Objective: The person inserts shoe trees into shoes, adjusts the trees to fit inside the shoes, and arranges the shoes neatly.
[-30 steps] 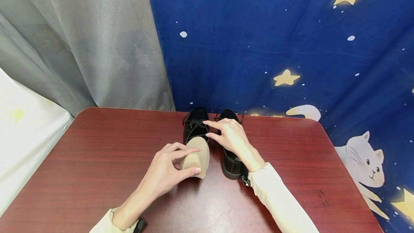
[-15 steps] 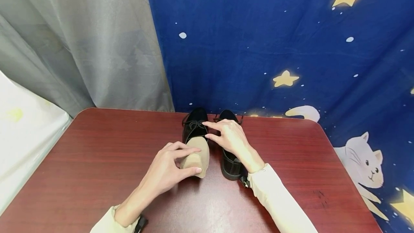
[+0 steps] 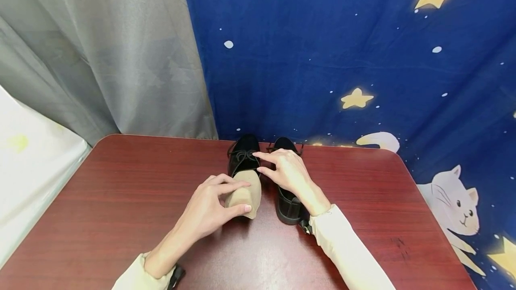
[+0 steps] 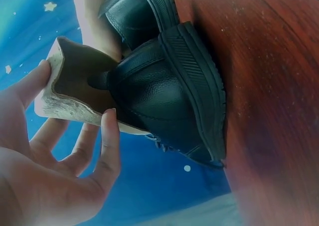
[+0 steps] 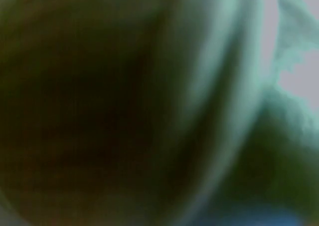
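A beige insole (image 3: 255, 194) sticks out of the opening of the left black lace-up shoe (image 3: 245, 147), its sides curled. My left hand (image 3: 211, 205) pinches the insole's near end between thumb and fingers. From the left wrist view, the insole (image 4: 79, 66) bends up over the heel of the shoe (image 4: 169, 94), and its front part is hidden inside. My right hand (image 3: 287, 169) reaches across the second black shoe (image 3: 288, 209) and holds the first shoe at the side of its laces, index finger and thumb at its upper. The right wrist view is dark and blurred.
Both shoes stand side by side, toes at the far edge of the reddish-brown table (image 3: 153, 200). Behind the table hang a grey curtain (image 3: 141, 57) and a blue star-patterned curtain (image 3: 302, 57). A white cloth (image 3: 32, 169) hangs at the left.
The near end of the insole has shifted very slightly forward with my left fingers. My right hand and both shoes look the same.
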Tool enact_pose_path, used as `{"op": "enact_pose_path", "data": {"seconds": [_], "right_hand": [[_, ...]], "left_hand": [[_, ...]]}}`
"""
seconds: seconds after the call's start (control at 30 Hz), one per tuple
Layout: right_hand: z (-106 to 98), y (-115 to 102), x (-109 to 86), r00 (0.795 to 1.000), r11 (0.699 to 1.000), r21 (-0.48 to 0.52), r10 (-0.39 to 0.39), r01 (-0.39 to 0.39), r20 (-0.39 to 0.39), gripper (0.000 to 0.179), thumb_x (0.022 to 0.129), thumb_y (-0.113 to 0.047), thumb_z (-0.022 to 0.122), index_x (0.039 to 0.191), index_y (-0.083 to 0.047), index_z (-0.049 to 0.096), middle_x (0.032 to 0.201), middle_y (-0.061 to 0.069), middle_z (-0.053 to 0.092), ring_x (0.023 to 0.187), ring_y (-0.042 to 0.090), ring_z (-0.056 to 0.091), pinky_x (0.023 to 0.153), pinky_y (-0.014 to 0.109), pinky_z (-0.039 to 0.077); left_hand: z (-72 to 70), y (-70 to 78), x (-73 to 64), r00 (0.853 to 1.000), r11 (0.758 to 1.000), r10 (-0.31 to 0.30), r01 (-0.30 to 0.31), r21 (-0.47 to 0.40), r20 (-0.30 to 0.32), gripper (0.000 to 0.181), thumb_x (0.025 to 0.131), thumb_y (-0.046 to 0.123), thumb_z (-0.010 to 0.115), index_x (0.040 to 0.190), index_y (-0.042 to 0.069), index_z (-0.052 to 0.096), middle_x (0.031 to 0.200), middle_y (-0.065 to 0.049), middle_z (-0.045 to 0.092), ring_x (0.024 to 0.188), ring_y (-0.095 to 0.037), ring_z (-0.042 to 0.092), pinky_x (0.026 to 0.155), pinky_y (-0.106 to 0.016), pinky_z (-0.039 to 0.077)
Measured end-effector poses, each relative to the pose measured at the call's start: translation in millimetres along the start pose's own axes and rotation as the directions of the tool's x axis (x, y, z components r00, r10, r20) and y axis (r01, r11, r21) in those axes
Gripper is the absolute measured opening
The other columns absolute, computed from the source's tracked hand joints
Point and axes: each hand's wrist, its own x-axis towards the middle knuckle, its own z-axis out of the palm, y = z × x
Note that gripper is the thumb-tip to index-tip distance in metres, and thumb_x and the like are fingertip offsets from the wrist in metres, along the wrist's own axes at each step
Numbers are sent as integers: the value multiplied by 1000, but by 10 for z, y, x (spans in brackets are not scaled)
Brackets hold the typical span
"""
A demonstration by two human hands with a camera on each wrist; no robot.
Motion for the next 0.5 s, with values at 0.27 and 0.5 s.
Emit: {"op": "enact_pose_path", "data": {"seconds": [0.27,0.5], "right_hand": [[-12,-16,0,1000,1000,-3,4,-4,2,42,86,-34,78,128,-33,69,101,-2,74,97,17,66,79,38,54],[-9,-13,2,1000,1000,0,1,-1,0,42,86,-34,78,127,-33,69,102,-2,74,97,17,66,77,37,55]], "left_hand": [[18,-42,44,1000,1000,19,-18,26,-19,45,73,46,86,115,36,74,99,22,61,83,-5,51,67,-26,44],[28,-74,67,999,999,29,-28,27,-19,44,73,45,86,115,36,74,102,21,62,90,-4,52,71,-29,45]]}}
